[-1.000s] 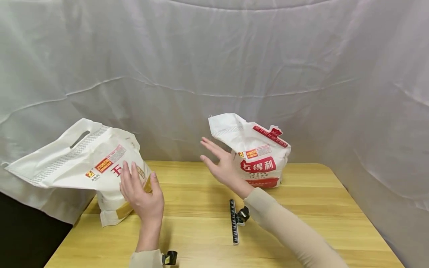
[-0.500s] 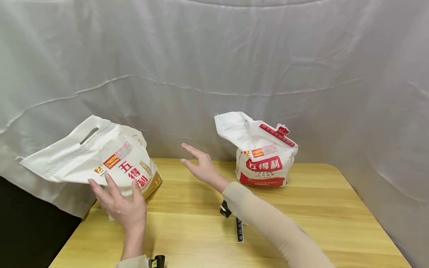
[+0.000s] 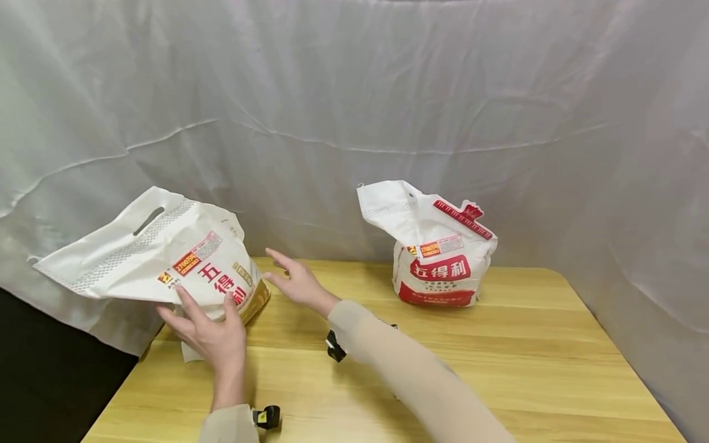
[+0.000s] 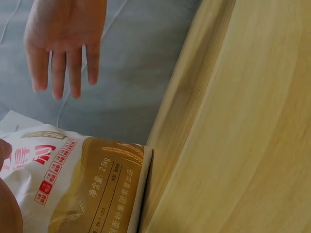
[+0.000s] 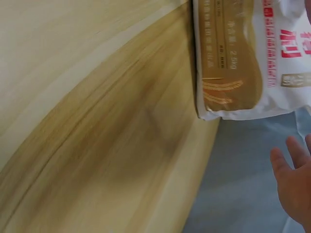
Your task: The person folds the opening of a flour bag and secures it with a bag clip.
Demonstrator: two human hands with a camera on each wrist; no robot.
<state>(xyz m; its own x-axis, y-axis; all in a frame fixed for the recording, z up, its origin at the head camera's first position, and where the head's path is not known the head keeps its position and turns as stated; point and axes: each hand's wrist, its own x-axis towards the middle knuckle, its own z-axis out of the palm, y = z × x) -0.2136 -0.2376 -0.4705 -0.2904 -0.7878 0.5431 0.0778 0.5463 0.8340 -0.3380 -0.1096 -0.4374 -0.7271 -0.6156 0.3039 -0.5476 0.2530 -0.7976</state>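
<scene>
A white flour bag (image 3: 221,271) with red lettering and a gold base stands tilted at the table's left, its handle end flopped to the left. My left hand (image 3: 216,335) is spread at the bag's lower front, fingertips right at its surface. Part of that hand shows at the left edge of the left wrist view. My right hand (image 3: 299,284) reaches toward the bag's right side with fingers extended, a gap showing between them in the left wrist view. The gold base (image 5: 228,58) faces the right wrist camera, with the right fingers (image 5: 279,162) beside it.
A second flour bag (image 3: 437,271), white and red, stands at the back right with a red clip (image 3: 464,216) across its folded top. A black clip lies on the table (image 3: 532,344), nearly hidden behind my right forearm. A grey curtain (image 3: 354,92) hangs behind.
My right hand has swung left, from in front of the red-and-white bag toward the gold-based bag. My left hand has shifted left and lower along that bag's front. The view has turned slightly.
</scene>
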